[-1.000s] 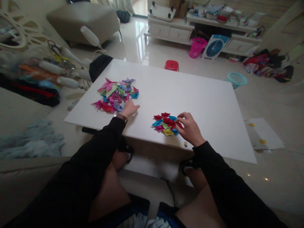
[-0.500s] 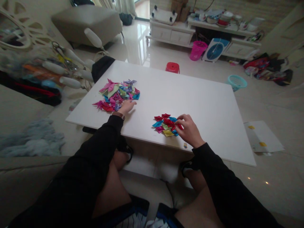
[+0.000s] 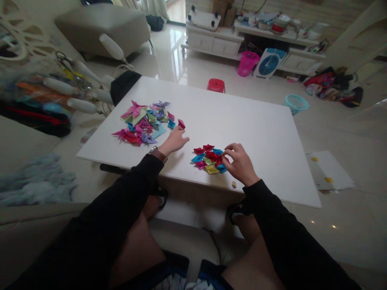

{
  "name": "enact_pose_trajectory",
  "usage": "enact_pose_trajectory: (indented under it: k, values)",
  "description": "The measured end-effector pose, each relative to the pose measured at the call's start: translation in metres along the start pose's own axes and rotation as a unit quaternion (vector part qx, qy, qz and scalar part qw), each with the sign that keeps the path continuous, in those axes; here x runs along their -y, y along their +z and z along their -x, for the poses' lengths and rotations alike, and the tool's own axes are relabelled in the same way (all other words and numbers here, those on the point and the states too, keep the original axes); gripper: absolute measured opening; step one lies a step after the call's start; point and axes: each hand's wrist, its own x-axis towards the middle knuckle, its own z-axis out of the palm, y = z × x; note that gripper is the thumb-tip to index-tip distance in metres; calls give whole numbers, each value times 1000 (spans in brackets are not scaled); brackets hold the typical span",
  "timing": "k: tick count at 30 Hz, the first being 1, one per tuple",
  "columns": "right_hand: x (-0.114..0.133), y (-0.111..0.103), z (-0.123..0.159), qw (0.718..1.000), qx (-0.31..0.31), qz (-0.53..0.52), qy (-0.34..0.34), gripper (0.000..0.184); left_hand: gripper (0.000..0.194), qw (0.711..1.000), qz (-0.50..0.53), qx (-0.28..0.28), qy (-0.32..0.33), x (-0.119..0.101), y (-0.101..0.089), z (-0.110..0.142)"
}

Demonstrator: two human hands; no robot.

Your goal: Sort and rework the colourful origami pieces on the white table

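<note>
On the white table [image 3: 256, 133], my left hand [image 3: 176, 140] is just right of a heap of folded paper pieces [image 3: 140, 121] in pink, green, blue and purple. A pink paper boat [image 3: 181, 124] sits at its fingertips, apart from the heap; the grip is partly hidden. To the right lies a tight group of small paper boats [image 3: 208, 159], red, blue, yellow, pink and green. My right hand [image 3: 240, 163] is curled over the right edge of this group. Its finger and thumb are around a red paper boat [image 3: 226, 160], partly covered by the hand.
A small cartoon sticker [image 3: 234, 185] is on the table's near edge. Beyond the far edge stand a red stool [image 3: 216, 85] and a turquoise basket [image 3: 296, 103]. White lamp arms [image 3: 81, 105] crowd the left side. A white sheet [image 3: 329, 171] lies on the floor at right.
My left hand has moved right, out of the heap, and the pink boat now shows at its fingertips. My right hand stays over the boat group. The view has shifted slightly.
</note>
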Motion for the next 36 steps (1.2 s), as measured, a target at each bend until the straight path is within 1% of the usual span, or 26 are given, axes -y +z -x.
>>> enact_pose_trajectory:
  k: [2, 4, 6, 7, 10, 14, 17, 20, 22, 26, 31, 34, 36]
  values:
    - [-4, -2, -1, 1000, -20, 1, 16, 12, 32, 996, -11, 18, 82, -27, 2, 16]
    - [-7, -3, -2, 999, -39, 1, 27, 11, 33, 986, -23, 42, 157, -53, 6, 33]
    - [-8, -3, -4, 998, -54, -2, 36, 13, 35, 971, -38, 74, 226, -74, 11, 47]
    - [-9, -2, -5, 997, -62, -4, 39, 14, 36, 964, -48, 84, 248, -83, 13, 53]
    - [-7, 0, -8, 997, -72, -13, 39, 16, 35, 945, -83, 102, 300, -98, 20, 63]
    - [-5, 3, -10, 997, -72, -13, 20, 16, 27, 920, -108, 113, 359, -102, 24, 67]
    - [-3, 2, -10, 998, -63, 0, 0, 14, 27, 915, -107, 110, 374, -98, 25, 68]
    - [-3, 1, -9, 1000, -17, 17, -12, 8, 27, 915, -99, 102, 378, -94, 25, 69]
    - [-4, 2, -7, 1000, 3, 24, -5, 6, 28, 918, -86, 101, 374, -92, 26, 69]
    - [-6, 4, -5, 999, 12, 34, 12, 10, 32, 923, -55, 108, 366, -94, 24, 68]
    - [-9, 7, -4, 999, 9, 41, 21, 13, 29, 925, -32, 108, 362, -97, 22, 67]
    - [-8, 7, -5, 999, 11, 37, 21, 15, 20, 935, 13, 76, 346, -97, 20, 65]
    - [-6, 7, -5, 999, 15, 32, 20, 16, 15, 948, 44, 38, 313, -96, 18, 63]
